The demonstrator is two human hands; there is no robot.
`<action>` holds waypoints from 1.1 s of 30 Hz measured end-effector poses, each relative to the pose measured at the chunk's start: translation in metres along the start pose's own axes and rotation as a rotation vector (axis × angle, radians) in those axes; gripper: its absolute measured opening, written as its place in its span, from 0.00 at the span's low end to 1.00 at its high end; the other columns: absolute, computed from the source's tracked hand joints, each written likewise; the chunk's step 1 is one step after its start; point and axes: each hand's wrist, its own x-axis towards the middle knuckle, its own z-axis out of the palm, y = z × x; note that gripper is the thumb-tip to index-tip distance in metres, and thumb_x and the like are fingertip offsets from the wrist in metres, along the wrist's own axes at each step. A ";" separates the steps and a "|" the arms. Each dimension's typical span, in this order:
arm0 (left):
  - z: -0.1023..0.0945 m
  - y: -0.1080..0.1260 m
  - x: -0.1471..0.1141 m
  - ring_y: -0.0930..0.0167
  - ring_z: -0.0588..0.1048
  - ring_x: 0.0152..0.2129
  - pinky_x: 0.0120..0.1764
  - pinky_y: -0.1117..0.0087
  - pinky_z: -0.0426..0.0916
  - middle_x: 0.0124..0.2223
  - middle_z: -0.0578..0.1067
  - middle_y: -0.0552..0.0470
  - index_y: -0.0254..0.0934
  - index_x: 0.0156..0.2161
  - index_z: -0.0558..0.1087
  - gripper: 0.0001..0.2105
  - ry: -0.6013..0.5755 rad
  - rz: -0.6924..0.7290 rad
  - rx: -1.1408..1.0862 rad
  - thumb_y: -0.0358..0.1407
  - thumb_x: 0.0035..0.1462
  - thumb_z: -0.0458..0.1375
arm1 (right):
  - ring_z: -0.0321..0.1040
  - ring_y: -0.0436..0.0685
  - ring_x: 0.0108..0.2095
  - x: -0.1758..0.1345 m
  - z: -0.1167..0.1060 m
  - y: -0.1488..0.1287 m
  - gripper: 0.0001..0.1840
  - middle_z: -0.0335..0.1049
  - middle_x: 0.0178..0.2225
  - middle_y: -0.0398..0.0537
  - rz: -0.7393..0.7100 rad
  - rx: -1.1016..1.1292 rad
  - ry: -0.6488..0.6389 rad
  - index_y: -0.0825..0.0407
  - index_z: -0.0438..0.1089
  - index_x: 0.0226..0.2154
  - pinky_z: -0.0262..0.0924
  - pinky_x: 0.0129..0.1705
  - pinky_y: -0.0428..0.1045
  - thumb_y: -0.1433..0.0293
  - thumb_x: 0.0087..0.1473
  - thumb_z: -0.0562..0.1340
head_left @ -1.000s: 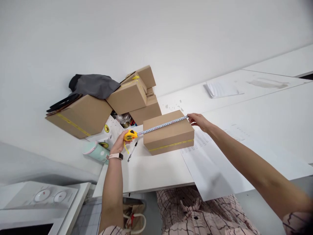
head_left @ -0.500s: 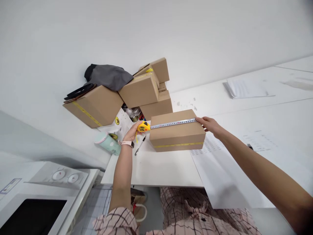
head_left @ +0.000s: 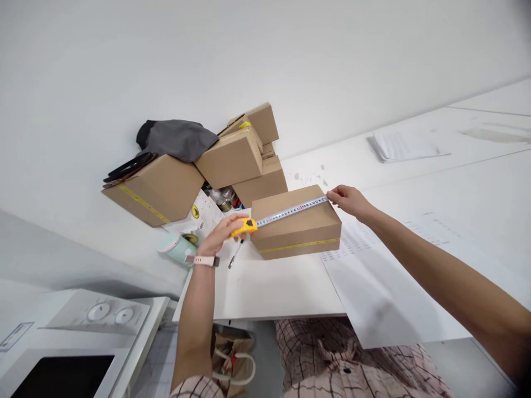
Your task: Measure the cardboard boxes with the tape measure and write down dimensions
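A brown cardboard box (head_left: 296, 229) with a yellow tape strip along its front side lies on the white table. Across its top stretches the pulled-out blade of a tape measure (head_left: 249, 225). My left hand (head_left: 219, 235) is closed around the yellow case, just off the box's left edge. At the right end, my right hand (head_left: 348, 200) pinches the tip of the blade by the box's far right corner. Under the left hand a pen (head_left: 235, 255) rests on the table, partly hidden by the fingers.
Several cardboard boxes (head_left: 234, 157) stand stacked at the back left, a grey cloth (head_left: 178, 138) over them. A mint-green bottle (head_left: 176, 247) lies by the left wrist. Printed sheets (head_left: 373, 293) cover the table's right front; a paper stack (head_left: 404, 146) sits behind. A microwave (head_left: 78, 331) stands lower left.
The tape measure's case has moved toward me, so the blade now slants more across the box top. My right hand has shifted slightly up and left with the blade tip. The view has tilted a little.
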 end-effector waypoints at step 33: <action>0.209 -0.050 -0.020 0.62 0.82 0.27 0.20 0.70 0.70 0.39 0.77 0.46 0.36 0.45 0.71 0.33 -0.124 -0.086 -0.728 0.61 0.44 0.66 | 0.73 0.65 0.47 0.075 0.083 -0.047 0.16 0.79 0.45 0.57 -0.248 -0.417 -0.156 0.51 0.75 0.38 0.61 0.53 0.56 0.59 0.64 0.57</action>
